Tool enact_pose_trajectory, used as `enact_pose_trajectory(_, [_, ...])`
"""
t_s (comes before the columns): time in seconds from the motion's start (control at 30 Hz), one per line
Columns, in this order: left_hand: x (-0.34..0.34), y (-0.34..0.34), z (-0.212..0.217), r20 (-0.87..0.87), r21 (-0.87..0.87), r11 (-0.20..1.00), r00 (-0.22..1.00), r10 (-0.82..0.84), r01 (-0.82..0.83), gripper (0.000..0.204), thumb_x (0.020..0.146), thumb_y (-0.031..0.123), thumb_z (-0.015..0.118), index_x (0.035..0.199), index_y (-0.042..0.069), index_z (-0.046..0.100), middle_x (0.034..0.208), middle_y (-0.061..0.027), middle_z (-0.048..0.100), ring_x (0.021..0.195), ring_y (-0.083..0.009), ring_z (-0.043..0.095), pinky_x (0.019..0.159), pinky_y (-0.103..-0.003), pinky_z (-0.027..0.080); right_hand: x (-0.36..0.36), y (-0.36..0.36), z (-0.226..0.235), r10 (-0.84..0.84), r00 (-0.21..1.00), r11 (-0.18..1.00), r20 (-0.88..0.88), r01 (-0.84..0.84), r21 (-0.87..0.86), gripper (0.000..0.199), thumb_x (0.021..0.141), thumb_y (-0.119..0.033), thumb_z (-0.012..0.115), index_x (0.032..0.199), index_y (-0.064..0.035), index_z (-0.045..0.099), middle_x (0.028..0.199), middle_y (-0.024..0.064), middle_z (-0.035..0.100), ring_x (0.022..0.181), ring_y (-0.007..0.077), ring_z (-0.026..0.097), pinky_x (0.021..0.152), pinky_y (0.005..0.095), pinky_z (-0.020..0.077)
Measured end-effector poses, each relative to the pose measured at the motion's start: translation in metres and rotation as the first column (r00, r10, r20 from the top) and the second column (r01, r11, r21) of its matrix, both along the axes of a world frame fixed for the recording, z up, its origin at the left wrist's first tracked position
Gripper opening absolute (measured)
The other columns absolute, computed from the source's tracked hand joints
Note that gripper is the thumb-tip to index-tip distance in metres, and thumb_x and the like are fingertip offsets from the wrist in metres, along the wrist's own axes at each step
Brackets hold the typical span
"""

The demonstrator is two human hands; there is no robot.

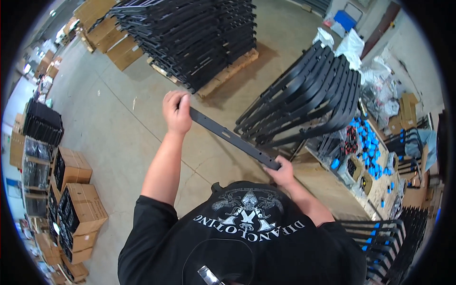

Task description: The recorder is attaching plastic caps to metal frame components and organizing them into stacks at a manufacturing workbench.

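Observation:
A flat black metal bar [228, 136] with holes and a slot along its face is held out in front of my body, sloping down from left to right. My left hand [176, 113] is closed round its far left end. At the near right end, my right hand [282, 172] grips the bar, its fingers partly hidden behind it. Just beyond the bar on the right leans a row of bent black metal frames [304, 90].
A tall stack of black metal parts [190, 42] stands on a wooden pallet [229, 72] ahead. To the right, a workbench [327, 164] carries blue pieces [369, 147] and small bags. Cardboard boxes [85, 209] line the left; more black frames [380, 242] are at lower right.

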State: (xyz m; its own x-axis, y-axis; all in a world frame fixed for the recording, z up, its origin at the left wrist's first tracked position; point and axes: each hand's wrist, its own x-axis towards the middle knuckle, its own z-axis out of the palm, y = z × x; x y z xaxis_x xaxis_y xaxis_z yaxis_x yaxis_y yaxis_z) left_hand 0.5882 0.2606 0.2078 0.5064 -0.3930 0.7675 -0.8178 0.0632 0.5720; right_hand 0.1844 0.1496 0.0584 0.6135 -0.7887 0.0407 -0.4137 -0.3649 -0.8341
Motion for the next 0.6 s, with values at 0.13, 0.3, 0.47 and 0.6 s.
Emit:
enact_pose_trajectory(0.13, [-0.011, 0.013, -0.013, -0.191, 0.153, 0.983, 0.979, -0.076, 0.106, 0.022, 0.096, 0.017, 0.059, 0.082, 0.001, 0.062, 0.08, -0.0102, 0.06, 0.077, -0.0224, 0.056, 0.071, -0.035, 0.044, -0.03, -0.009, 0.028, -0.042, 0.999, 0.999, 0.031, 0.043, -0.015, 0.037, 0.067, -0.018, 0.087, 0.071, -0.006, 0.052, 0.068, 0.0083, 0.053, 0.065, 0.0149, 0.048, 0.061, 0.0335, 0.0455])
enact_pose_trajectory(0.3, [-0.057, -0.029, 0.017, -0.304, 0.024, 0.967, 0.924, -0.233, 0.252, 0.032, 0.103, 0.019, 0.052, 0.077, 0.001, 0.061, 0.072, -0.0049, 0.057, 0.07, -0.0138, 0.052, 0.065, -0.03, 0.042, -0.088, -0.014, 0.117, -0.253, 0.966, 0.966, -0.047, 0.255, 0.04, 0.032, 0.069, -0.014, 0.085, 0.076, -0.0056, 0.055, 0.07, 0.0044, 0.056, 0.069, 0.0106, 0.053, 0.063, 0.0323, 0.0473])
enact_pose_trajectory(0.47, [-0.131, -0.073, 0.023, -0.511, -0.112, 0.918, 0.771, -0.38, 0.379, 0.037, 0.106, 0.022, 0.049, 0.079, 0.0, 0.063, 0.075, -0.0008, 0.058, 0.071, -0.0089, 0.049, 0.065, -0.027, 0.04, -0.18, -0.031, 0.174, -0.35, 0.933, 0.926, -0.079, 0.332, -0.183, 0.031, 0.068, -0.011, 0.085, 0.075, -0.0056, 0.056, 0.07, 0.0003, 0.054, 0.07, 0.009, 0.049, 0.064, 0.0287, 0.0444])
enact_pose_trajectory(0.6, [-0.197, -0.088, 0.007, -0.671, -0.059, 0.861, 0.618, -0.409, 0.506, 0.035, 0.106, 0.023, 0.052, 0.084, 0.0, 0.065, 0.077, -0.0008, 0.059, 0.072, -0.0083, 0.049, 0.066, -0.024, 0.039, -0.265, -0.031, 0.217, -0.41, 0.898, 0.89, -0.161, 0.356, -0.284, 0.026, 0.067, -0.012, 0.083, 0.075, -0.004, 0.059, 0.069, 0.0027, 0.057, 0.069, 0.0106, 0.053, 0.064, 0.0288, 0.0452])
